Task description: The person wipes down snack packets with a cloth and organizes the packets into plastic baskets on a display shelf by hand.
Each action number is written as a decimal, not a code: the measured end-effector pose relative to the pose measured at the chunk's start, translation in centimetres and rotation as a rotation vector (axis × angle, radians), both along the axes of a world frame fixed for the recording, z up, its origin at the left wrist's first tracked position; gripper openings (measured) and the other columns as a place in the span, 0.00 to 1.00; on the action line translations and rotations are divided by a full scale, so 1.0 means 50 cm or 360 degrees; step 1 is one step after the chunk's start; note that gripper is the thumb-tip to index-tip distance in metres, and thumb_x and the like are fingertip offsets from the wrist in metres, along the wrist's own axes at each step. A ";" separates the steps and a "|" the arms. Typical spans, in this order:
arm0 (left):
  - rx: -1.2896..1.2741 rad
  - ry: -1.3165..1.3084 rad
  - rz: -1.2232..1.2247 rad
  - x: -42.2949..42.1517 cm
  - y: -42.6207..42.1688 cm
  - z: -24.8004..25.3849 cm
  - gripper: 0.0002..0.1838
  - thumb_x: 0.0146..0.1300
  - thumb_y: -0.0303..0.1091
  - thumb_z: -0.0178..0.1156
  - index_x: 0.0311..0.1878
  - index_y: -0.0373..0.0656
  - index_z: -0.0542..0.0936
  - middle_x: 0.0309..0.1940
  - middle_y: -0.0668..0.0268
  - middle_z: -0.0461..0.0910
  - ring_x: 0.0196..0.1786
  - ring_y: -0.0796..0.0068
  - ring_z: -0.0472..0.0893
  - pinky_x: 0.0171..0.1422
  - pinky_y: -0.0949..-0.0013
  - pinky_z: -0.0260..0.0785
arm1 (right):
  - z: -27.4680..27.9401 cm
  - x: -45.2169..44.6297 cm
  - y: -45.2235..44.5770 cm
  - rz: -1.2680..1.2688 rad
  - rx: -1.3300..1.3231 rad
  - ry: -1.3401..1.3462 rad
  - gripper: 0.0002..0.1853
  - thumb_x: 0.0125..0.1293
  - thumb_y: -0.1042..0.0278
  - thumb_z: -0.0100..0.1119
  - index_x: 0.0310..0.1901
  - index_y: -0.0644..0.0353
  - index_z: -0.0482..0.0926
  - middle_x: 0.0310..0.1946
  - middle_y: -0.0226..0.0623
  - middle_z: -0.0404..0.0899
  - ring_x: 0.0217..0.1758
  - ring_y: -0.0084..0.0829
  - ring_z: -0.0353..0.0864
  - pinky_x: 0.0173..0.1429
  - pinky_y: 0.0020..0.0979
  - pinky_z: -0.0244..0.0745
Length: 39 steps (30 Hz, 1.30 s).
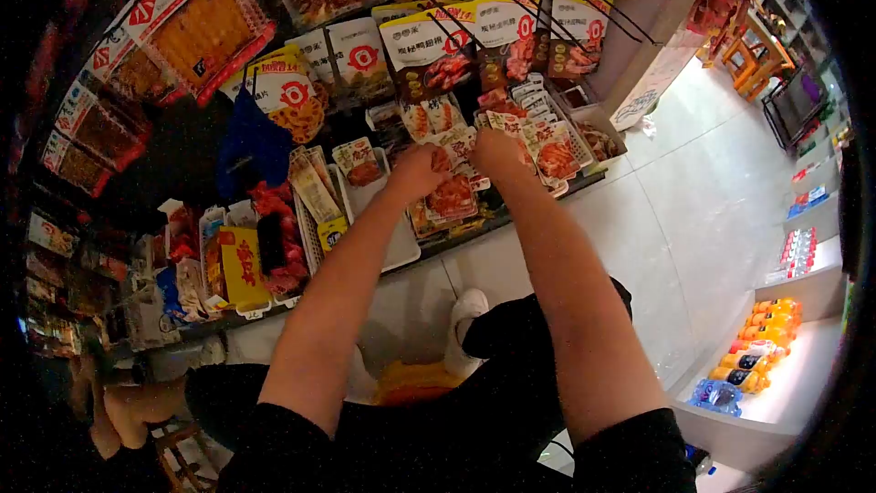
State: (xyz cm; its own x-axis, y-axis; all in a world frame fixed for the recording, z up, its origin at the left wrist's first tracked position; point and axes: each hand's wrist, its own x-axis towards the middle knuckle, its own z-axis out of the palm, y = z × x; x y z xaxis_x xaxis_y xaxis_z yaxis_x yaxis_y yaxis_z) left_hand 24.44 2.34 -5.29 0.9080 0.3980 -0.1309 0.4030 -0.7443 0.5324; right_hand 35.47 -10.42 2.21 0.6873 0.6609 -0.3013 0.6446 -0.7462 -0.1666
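Note:
Both my hands reach forward over the near edge of a snack display. My left hand (420, 172) is closed, its fingers at the left side of a small red and white snack packet (458, 141). At that packet's right side is my right hand (497, 153), also closed, with the fingertips partly hidden. Below and between the hands lie more small packets (452, 199). To the right of my right hand, a white basket (584, 151) holds similar meat-snack packets (555, 157). One single packet (358, 162) lies in a white tray (399, 245) left of my left hand.
Large snack bags (429, 50) stand in rows behind. Flat boxed snacks (205, 32) fill the left. A yellow box (240, 267) sits in a bin at the front left. Bottles (762, 338) line a lit shelf on the right. Another person's leg (137, 406) shows lower left.

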 end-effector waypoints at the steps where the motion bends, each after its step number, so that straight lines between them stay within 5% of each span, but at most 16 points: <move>1: -0.0037 0.0010 -0.0035 0.000 -0.007 0.012 0.32 0.53 0.42 0.66 0.59 0.39 0.70 0.55 0.51 0.69 0.58 0.52 0.70 0.60 0.55 0.66 | -0.052 0.013 0.000 -0.0061 0.0080 0.0011 0.14 0.60 0.62 0.58 0.40 0.66 0.76 0.36 0.48 0.80 0.40 0.44 0.81 0.41 0.41 0.79; 11: 0.0152 -0.0023 0.0022 0.006 -0.011 -0.046 0.29 0.56 0.34 0.63 0.62 0.41 0.68 0.60 0.53 0.67 0.59 0.52 0.70 0.63 0.58 0.65 | -0.108 0.007 0.011 -0.0406 0.0584 0.0102 0.19 0.58 0.60 0.63 0.39 0.68 0.72 0.34 0.51 0.79 0.36 0.43 0.81 0.35 0.40 0.78; 13: 0.0114 0.0019 0.0115 -0.016 -0.045 0.027 0.29 0.56 0.33 0.62 0.62 0.42 0.68 0.59 0.54 0.68 0.59 0.52 0.71 0.63 0.58 0.66 | -0.136 0.008 0.030 -0.0636 0.0686 0.0115 0.19 0.59 0.61 0.62 0.41 0.69 0.72 0.34 0.50 0.79 0.36 0.41 0.81 0.34 0.39 0.78; 17: 0.0100 -0.0115 0.0050 -0.022 -0.038 0.017 0.26 0.56 0.31 0.61 0.59 0.41 0.70 0.55 0.53 0.71 0.57 0.52 0.72 0.60 0.58 0.67 | -0.194 0.043 0.053 -0.0702 0.0723 0.0471 0.19 0.61 0.64 0.60 0.46 0.70 0.71 0.36 0.48 0.79 0.33 0.38 0.81 0.33 0.37 0.78; 20: 0.0079 -0.0137 0.0041 -0.041 -0.053 0.051 0.21 0.56 0.30 0.60 0.55 0.40 0.72 0.52 0.52 0.72 0.54 0.53 0.73 0.57 0.57 0.68 | -0.127 0.015 0.024 -0.0936 0.1054 0.0883 0.19 0.62 0.68 0.59 0.51 0.71 0.70 0.36 0.47 0.78 0.30 0.36 0.80 0.31 0.35 0.77; 25: 0.0233 -0.0276 -0.0036 -0.042 -0.048 0.015 0.17 0.59 0.33 0.59 0.50 0.38 0.73 0.48 0.51 0.73 0.51 0.53 0.74 0.54 0.55 0.69 | -0.208 0.048 0.054 -0.0839 0.1044 0.0729 0.15 0.62 0.74 0.55 0.50 0.70 0.70 0.35 0.47 0.77 0.27 0.33 0.80 0.28 0.35 0.76; 34: -0.0180 -0.0490 0.0412 -0.122 -0.009 0.040 0.30 0.61 0.44 0.59 0.61 0.34 0.67 0.53 0.50 0.74 0.52 0.57 0.77 0.54 0.58 0.71 | -0.195 0.044 0.039 -0.0510 0.1250 0.1173 0.09 0.63 0.75 0.55 0.44 0.67 0.71 0.26 0.40 0.75 0.23 0.28 0.74 0.23 0.27 0.67; 37: -0.0793 -0.0241 0.0624 -0.178 -0.006 0.085 0.33 0.59 0.46 0.62 0.60 0.32 0.67 0.52 0.51 0.75 0.53 0.61 0.77 0.53 0.59 0.72 | -0.069 -0.049 0.014 -0.0581 0.1391 0.1650 0.07 0.63 0.75 0.55 0.41 0.64 0.70 0.24 0.35 0.72 0.22 0.25 0.71 0.22 0.26 0.65; 39: -0.1480 -0.0370 0.0518 -0.237 -0.015 0.127 0.27 0.61 0.38 0.61 0.58 0.32 0.68 0.50 0.53 0.77 0.51 0.65 0.79 0.51 0.63 0.75 | -0.018 -0.102 0.012 -0.0658 0.1393 0.1833 0.07 0.63 0.73 0.55 0.41 0.63 0.71 0.27 0.35 0.73 0.26 0.26 0.71 0.26 0.28 0.67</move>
State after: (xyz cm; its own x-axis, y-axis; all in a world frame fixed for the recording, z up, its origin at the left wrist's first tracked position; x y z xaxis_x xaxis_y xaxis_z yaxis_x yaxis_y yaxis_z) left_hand 12.61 1.57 1.07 0.8158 0.4612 -0.3488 0.3250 0.1331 0.9363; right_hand 30.39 -9.84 1.29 0.5340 0.7367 -0.4149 -0.3708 -0.2370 -0.8980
